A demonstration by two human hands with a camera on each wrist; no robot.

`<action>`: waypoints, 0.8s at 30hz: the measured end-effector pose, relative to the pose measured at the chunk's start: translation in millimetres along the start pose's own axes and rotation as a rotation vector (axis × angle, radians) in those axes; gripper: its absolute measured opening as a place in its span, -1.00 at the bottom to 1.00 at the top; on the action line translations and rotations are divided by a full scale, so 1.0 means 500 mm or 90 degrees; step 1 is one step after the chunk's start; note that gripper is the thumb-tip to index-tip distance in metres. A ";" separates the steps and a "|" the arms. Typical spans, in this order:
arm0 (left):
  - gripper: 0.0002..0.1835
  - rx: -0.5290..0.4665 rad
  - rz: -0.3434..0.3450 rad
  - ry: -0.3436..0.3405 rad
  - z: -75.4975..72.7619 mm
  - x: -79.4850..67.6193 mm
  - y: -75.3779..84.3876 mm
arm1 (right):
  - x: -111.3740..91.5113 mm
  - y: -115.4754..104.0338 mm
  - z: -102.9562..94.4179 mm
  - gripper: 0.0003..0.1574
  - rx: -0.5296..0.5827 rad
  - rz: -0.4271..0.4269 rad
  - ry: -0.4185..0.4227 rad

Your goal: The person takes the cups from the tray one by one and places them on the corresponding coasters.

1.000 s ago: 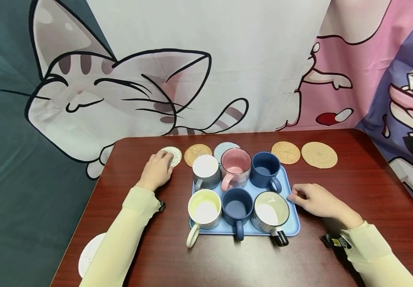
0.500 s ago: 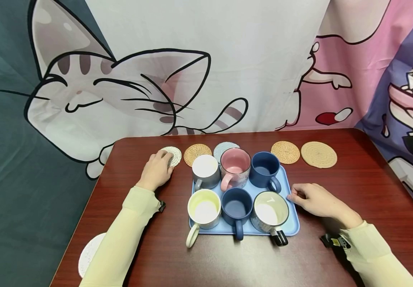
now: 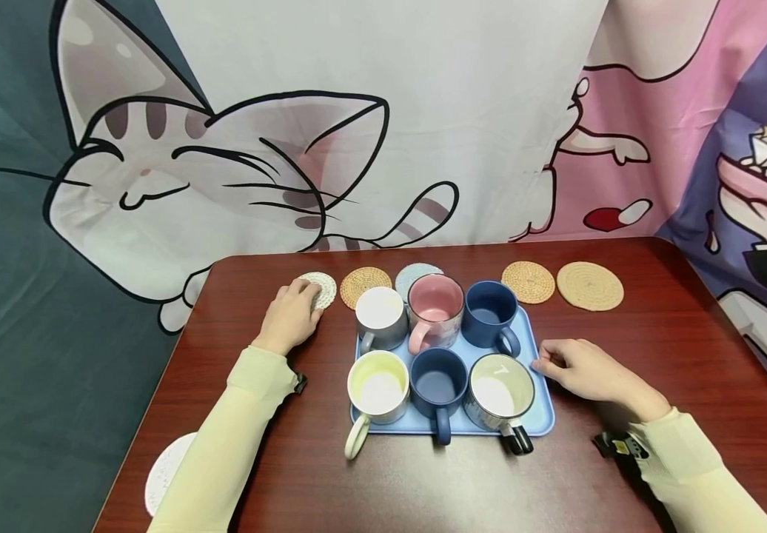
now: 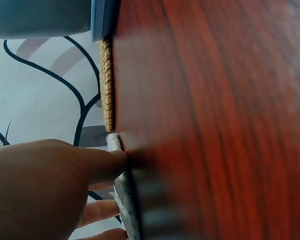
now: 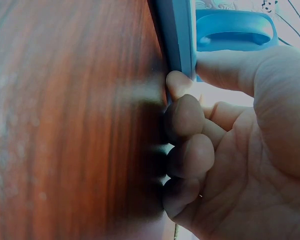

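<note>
My left hand [image 3: 289,317] rests at the white round coaster [image 3: 323,291], which lies flat at the table's back left. In the left wrist view the thumb touches the coaster's [image 4: 126,205] edge and the other fingers reach over it. At the right, my right hand [image 3: 580,368] pinches the light blue tray [image 3: 545,414] by its right rim, between thumb and forefinger. The other fingers [image 5: 197,155] are curled against the tabletop. On the tray stand a grey mug [image 3: 381,323], a pink mug [image 3: 435,311], two dark blue mugs [image 3: 490,314], a yellow mug [image 3: 378,389] and a cream mug [image 3: 500,392].
Behind the tray lie two straw-coloured coasters [image 3: 528,282] on the right, a tan coaster [image 3: 365,287] and a partly hidden pale blue coaster [image 3: 413,275]. A white disc [image 3: 169,470] sits under the left sleeve. A printed curtain [image 3: 490,133] hangs beyond the brown table [image 3: 450,488].
</note>
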State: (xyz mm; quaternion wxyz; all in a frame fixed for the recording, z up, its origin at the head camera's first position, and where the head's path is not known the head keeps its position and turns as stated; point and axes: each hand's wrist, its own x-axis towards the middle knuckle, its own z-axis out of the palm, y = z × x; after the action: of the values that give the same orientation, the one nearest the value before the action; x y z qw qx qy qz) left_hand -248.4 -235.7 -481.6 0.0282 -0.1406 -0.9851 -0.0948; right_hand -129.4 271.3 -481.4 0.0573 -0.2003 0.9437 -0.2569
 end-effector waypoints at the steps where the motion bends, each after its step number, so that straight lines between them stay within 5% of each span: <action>1: -0.51 0.001 0.000 0.000 0.000 0.000 -0.001 | 0.000 0.000 0.000 -0.55 0.001 0.000 0.000; 11: -0.49 -0.009 0.006 -0.005 -0.012 -0.016 -0.003 | -0.002 -0.002 0.001 -0.56 0.002 0.002 0.000; 24: -0.43 0.024 0.010 -0.002 -0.040 -0.082 0.001 | 0.002 0.002 -0.001 -0.57 0.001 0.003 0.000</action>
State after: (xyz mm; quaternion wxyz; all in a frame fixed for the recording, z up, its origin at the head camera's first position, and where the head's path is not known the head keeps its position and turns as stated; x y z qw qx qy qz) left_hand -208.6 -250.3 -465.2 0.0301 -0.1478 -0.9856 -0.0762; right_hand -130.7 272.0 -481.5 0.0577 -0.1981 0.9440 -0.2574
